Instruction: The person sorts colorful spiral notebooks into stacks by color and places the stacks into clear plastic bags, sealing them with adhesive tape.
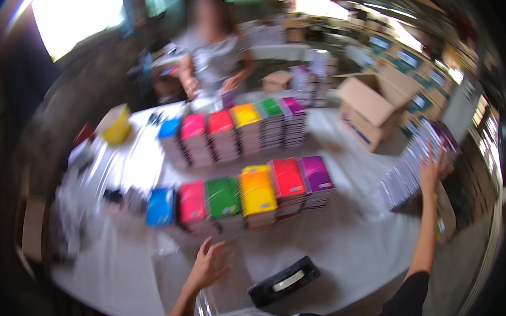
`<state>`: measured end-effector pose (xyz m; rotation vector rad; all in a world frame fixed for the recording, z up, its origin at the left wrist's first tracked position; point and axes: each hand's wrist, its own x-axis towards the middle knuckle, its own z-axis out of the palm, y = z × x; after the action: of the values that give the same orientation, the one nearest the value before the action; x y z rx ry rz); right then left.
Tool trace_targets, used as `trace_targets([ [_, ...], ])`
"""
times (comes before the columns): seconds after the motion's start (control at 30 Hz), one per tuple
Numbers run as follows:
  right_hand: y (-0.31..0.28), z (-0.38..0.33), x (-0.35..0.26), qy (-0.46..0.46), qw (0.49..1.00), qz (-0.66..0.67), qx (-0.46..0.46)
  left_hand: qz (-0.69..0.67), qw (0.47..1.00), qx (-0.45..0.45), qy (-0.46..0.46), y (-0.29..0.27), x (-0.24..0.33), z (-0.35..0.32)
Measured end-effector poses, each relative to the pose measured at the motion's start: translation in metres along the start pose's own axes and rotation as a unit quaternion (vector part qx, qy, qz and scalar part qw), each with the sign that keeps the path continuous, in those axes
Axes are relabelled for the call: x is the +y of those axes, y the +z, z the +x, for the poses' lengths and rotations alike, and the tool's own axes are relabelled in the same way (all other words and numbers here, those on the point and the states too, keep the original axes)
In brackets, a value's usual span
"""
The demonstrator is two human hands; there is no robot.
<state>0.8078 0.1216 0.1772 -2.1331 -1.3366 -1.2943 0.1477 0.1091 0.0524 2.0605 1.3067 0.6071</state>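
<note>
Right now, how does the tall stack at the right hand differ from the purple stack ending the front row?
Height: the tall stack looks many more layers high than the purple stack.
Contact: the right hand lies on the tall stack; no hand touches the purple stack.
View: the tall stack shows mostly layered edges, the purple stack its top cover.
Shared: both show purple at the upper end.

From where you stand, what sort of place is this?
Probably a packing workshop or warehouse: notebooks stand in stacks of different colours on a covered table, an open carton sits at its far right, and more boxes are piled beyond.
</note>
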Motion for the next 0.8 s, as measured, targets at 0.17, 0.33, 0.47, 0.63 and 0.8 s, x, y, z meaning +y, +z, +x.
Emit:
trace_targets([
  [0.17, -0.038, 0.047, -0.076, -0.117, 0.988, 0.101, -0.003, -0.044, 0.984, 0.154, -0.077, -0.019, -0.036, -0.035],
  [0.33, -0.138, 0.061, -0.267, -0.251, 0.785, 0.455, -0.339, -0.040, 0.871, 0.476, -0.113, -0.077, -0.097, -0.008],
  [0.47, -0.193, 0.010, -0.433, -0.289, 0.586, 0.577, -0.490, -0.032, 0.895, 0.351, -0.272, -0.133, -0.154, 0.051],
  [0.63, -0.178, -0.107, -0.597, -0.172, 0.732, 0.450, -0.482, -0.220, 0.946, 0.177, -0.157, -0.127, -0.201, 0.080],
  [0.8, -0.229, -0.152, -0.652, 0.019, 0.839, 0.400, -0.370, -0.209, 0.951, 0.206, -0.102, -0.105, -0.188, 0.069],
])
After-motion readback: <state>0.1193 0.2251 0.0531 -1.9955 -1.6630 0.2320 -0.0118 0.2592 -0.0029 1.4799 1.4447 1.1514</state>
